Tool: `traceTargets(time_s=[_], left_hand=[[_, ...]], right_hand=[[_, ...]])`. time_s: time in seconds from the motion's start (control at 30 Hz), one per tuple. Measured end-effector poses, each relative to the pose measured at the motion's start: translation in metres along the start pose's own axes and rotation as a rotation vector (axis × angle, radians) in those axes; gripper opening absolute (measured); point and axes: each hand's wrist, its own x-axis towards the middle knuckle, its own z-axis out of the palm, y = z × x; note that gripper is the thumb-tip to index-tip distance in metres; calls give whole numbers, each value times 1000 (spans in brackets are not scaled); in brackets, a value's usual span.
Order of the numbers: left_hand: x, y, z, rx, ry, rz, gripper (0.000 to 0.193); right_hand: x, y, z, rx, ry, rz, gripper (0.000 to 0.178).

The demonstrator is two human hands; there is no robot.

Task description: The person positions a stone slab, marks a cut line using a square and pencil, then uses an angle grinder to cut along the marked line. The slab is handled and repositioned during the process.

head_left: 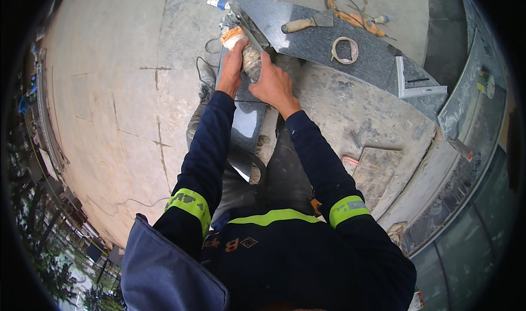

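Both my hands grip a dusty handheld stone cutter (252, 63) with an orange and white body and a flat metal plate along its right side. My left hand (231, 67) is wrapped round the left of the body. On the right, my right hand (273, 84) closes on the rear part, thumb pointing forward. The cutter is at the left end of a dark grey stone slab (372, 56); whether its blade touches the stone is hidden. Below my hands lies a narrower grey stone piece (248, 122), between my legs.
On the slab lie a wood-handled scraper (300, 25), a tape roll (333, 51) and a white L-shaped square (402, 84). An orange corded power tool (350, 19) rests at the far edge. Cords cross the concrete floor (120, 92). A square tile (378, 171) sits to the right.
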Motion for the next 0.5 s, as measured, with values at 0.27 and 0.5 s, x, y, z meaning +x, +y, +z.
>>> traceTargets(time_s=[0.27,0.5], left_hand=[[7,5,0,-23,-6,-5,61],[6,6,2,-37,1,0,62]], right_hand=[[6,-5,-3,2,-10,6,93],[8,-5,-5,16,-16,4,94]])
